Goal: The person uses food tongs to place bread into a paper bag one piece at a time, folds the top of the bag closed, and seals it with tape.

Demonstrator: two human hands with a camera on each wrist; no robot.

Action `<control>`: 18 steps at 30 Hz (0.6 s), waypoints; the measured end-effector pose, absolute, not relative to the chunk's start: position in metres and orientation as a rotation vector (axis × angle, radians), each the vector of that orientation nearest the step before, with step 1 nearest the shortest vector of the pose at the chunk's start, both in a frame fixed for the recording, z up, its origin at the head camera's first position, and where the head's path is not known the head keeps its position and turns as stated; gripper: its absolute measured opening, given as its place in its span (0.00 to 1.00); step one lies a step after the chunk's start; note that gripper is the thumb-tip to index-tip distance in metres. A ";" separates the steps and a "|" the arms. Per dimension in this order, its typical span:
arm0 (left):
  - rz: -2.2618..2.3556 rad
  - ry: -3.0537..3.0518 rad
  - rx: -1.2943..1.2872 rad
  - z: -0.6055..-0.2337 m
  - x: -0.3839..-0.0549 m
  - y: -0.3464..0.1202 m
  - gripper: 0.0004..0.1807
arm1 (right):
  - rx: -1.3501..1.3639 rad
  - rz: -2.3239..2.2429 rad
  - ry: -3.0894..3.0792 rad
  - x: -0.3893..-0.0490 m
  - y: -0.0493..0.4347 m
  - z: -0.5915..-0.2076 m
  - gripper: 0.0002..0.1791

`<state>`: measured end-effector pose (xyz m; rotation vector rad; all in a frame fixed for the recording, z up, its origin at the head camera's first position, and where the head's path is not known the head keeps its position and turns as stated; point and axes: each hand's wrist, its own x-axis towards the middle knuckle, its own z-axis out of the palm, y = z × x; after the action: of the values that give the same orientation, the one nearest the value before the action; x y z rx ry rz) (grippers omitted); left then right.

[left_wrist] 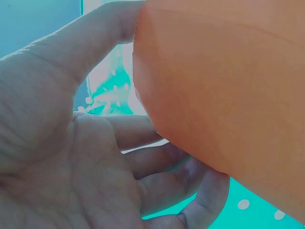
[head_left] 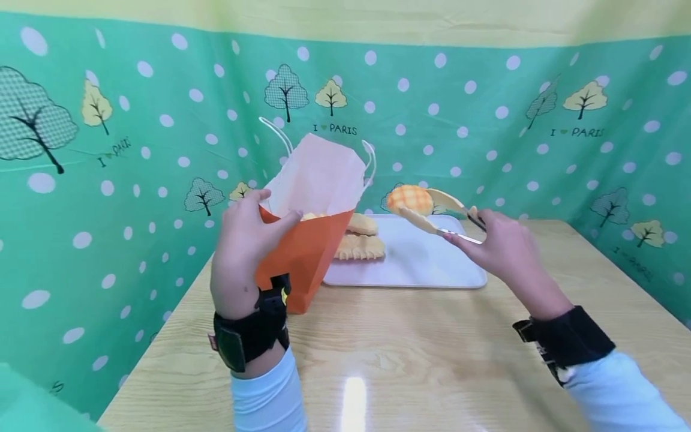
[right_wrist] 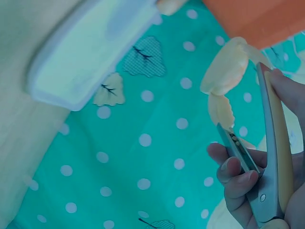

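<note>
My left hand (head_left: 240, 243) grips an orange paper bag (head_left: 294, 261) at its left side, the thumb by the rim and the fingers around the edge. In the left wrist view the orange paper fills the right side. The bag's mouth is open, showing a white inside and some pale yellow contents (head_left: 314, 216). My right hand (head_left: 510, 246) holds a pair of tongs (right_wrist: 269, 157) with pale tips. Between those tips is a round bread roll (head_left: 408, 200) with a checked golden top, raised above a white tray (head_left: 426, 264) and to the right of the bag.
Two more breads, one scalloped (head_left: 358, 247) and one smoother (head_left: 363, 224), lie on the tray's left part, partly behind the bag. White cord handles (head_left: 278, 135) stand up from the bag. A green printed curtain (head_left: 464, 120) surrounds the wooden table (head_left: 410, 354).
</note>
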<state>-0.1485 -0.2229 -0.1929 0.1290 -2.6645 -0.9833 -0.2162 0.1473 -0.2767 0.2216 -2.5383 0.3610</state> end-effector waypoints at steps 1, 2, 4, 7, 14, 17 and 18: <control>-0.988 -2.662 0.136 -0.193 -0.148 -0.222 0.43 | 0.211 0.367 -2.540 -0.217 0.146 -0.274 0.41; -0.991 -2.661 0.143 -0.193 -0.147 -0.222 0.43 | 0.204 0.379 -2.541 -0.218 0.145 -0.272 0.42; -1.000 -2.659 0.150 -0.193 -0.147 -0.221 0.43 | 0.184 0.397 -2.542 -0.218 0.144 -0.269 0.43; -1.005 -2.664 0.159 -0.195 -0.148 -0.218 0.43 | 0.170 0.420 -2.531 -0.219 0.142 -0.267 0.44; -0.980 -2.662 0.165 -0.197 -0.148 -0.212 0.43 | 0.135 0.513 -2.447 -0.222 0.132 -0.262 0.44; -0.958 -2.648 0.165 -0.196 -0.147 -0.211 0.42 | 0.131 0.551 -2.405 -0.226 0.126 -0.256 0.44; -0.944 -2.643 0.167 -0.196 -0.147 -0.211 0.42 | 0.135 0.562 -2.393 -0.227 0.125 -0.253 0.44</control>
<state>-0.1474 -0.2108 -0.1957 0.1675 -2.6433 -0.9435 -0.2266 0.1245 -0.2528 0.1346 -2.3930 0.5617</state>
